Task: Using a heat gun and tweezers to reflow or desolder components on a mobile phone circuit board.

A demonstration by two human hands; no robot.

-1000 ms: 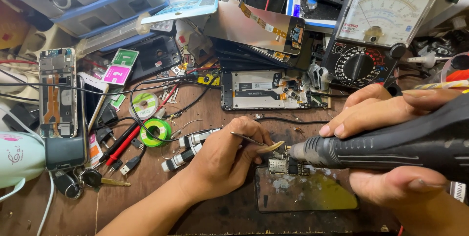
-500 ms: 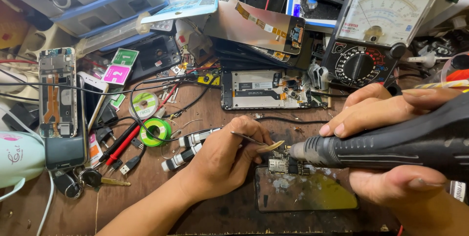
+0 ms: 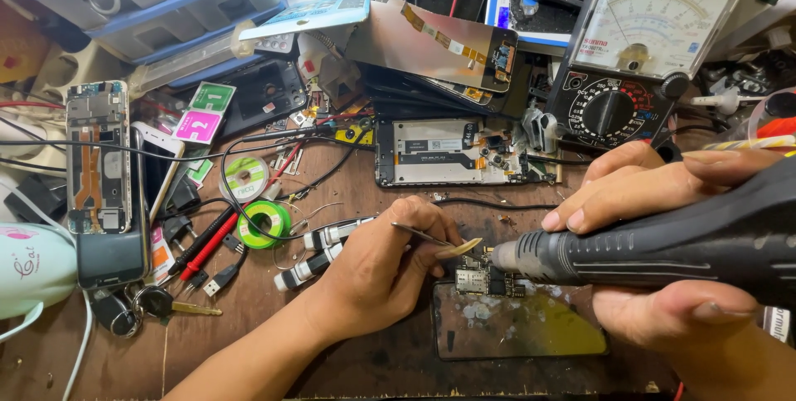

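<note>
Two bare hands are in view, the left hand (image 3: pixel 377 272) and the right hand (image 3: pixel 663 252). There is one thick black rotary tool (image 3: pixel 663 243), one pair of thin metal tweezers (image 3: pixel 435 239) and one small green circuit board (image 3: pixel 485 277). One black-bodied analogue meter with a white dial (image 3: pixel 643 53) stands at the back. Two opened phone frames show: a silver one lying flat (image 3: pixel 452 152) and another upright at the left (image 3: pixel 98 156). There are two reels, one green (image 3: pixel 264 220) and one pale (image 3: pixel 245 177), two red probes (image 3: pixel 207 243) and one brass key (image 3: pixel 186 308).
</note>
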